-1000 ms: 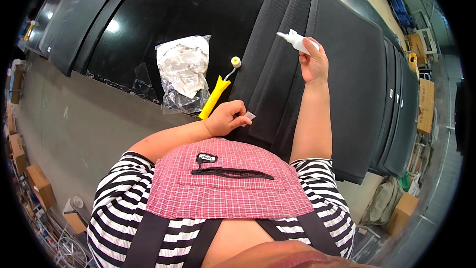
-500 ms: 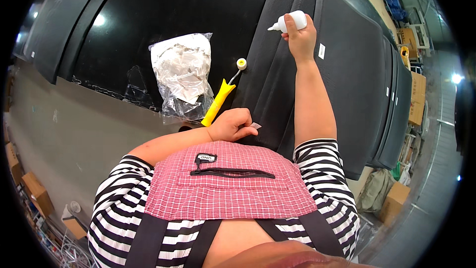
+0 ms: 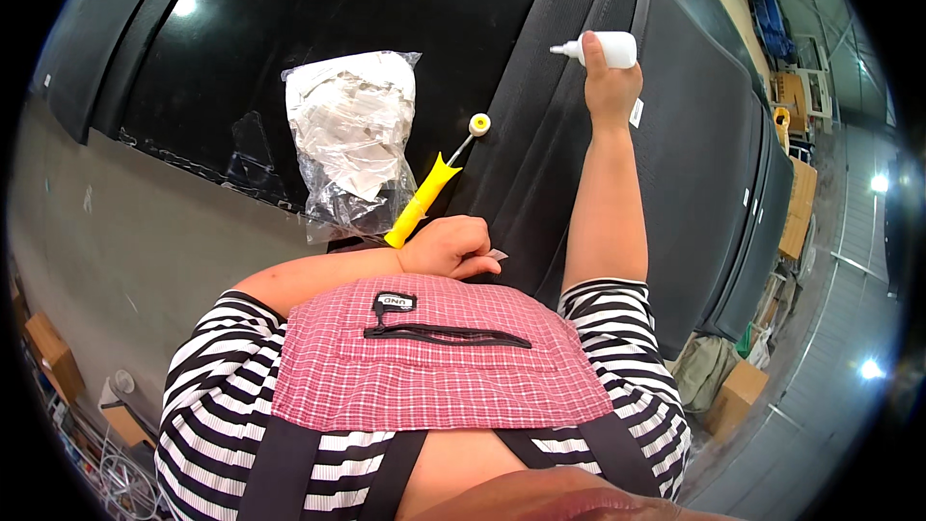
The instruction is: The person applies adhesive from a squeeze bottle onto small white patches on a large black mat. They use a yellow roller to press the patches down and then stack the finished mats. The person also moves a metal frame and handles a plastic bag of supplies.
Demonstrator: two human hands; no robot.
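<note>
My right hand (image 3: 613,92) is wrapped round a white squeeze bottle (image 3: 617,49) with a narrow nozzle. The bottle lies sideways in the grip, nozzle pointing left, over the ribbed strips of a black padded panel (image 3: 690,174). Nearer to my body, my left hand (image 3: 446,247) is closed, with a small pale slip (image 3: 497,255) pinched between thumb and fingers at the panel's near edge. Just beyond that hand lies a small paint roller with a yellow handle (image 3: 422,201). A clear plastic bag (image 3: 352,130) with crumpled white material inside rests left of the roller.
A glossy black sheet (image 3: 222,68) spreads under the bag, its near edge scuffed. More black panels (image 3: 757,203) are stacked on the right. Cardboard boxes (image 3: 799,207) and a grey-green cloth bundle (image 3: 709,376) stand beyond them. Another box (image 3: 53,357) is on the floor at far left.
My right hand has shifted slightly right with the squeeze bottle, which now lies more level. My left hand keeps its pinch on the slip. The whole view has turned a little.
</note>
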